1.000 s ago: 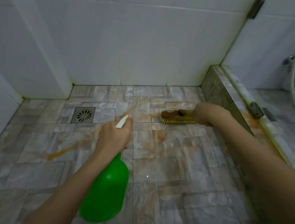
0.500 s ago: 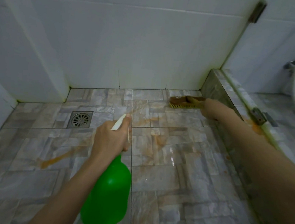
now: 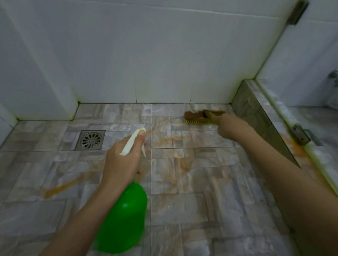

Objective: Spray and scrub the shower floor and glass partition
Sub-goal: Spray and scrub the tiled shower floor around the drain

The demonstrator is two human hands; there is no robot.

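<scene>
Stained floor tiles (image 3: 209, 192) now get scrubbed at the far right corner, where the right hand (image 3: 226, 126) has pushed the brush (image 3: 199, 116) it grips. Left hand (image 3: 123, 162) keeps clasping the green spray bottle (image 3: 124, 222); nearer stains remain.

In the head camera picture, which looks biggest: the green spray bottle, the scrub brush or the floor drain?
Largest to smallest as seen:
1. green spray bottle, nearest the camera, which inflates it
2. scrub brush
3. floor drain
Brush and drain look close; unsure.
</scene>
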